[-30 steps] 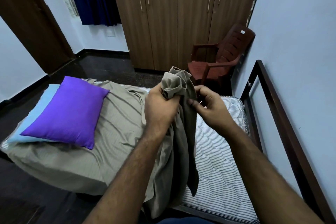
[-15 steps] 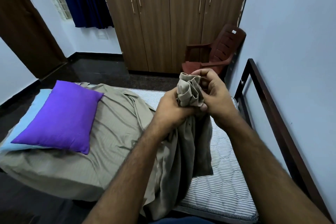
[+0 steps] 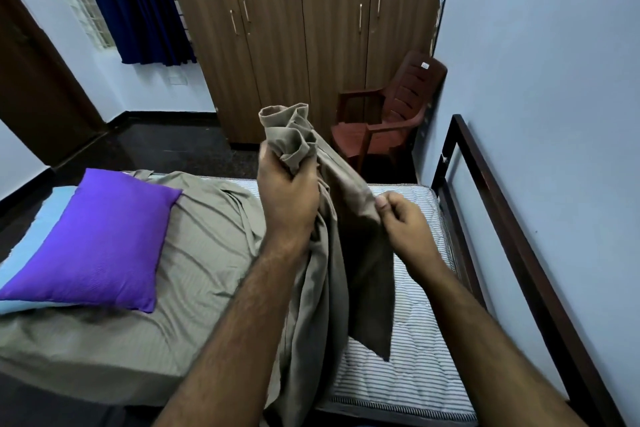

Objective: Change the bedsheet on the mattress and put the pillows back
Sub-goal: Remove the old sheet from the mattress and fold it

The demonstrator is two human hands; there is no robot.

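— So which step is this?
— Gathering the olive bedsheet [image 3: 214,253], I'd judge. The left hand [image 3: 289,196] clenches a bunched wad of it at centre frame; the right hand [image 3: 403,218] pinches a hanging edge just beside it.
— And the rest of it?
— Draped over the left half of the mattress [image 3: 412,350], whose striped top is bare at lower right. A purple pillow [image 3: 100,239] lies on the sheet at left.
— Next?
— Probably lifting that pillow off, so the sheet pulls free.
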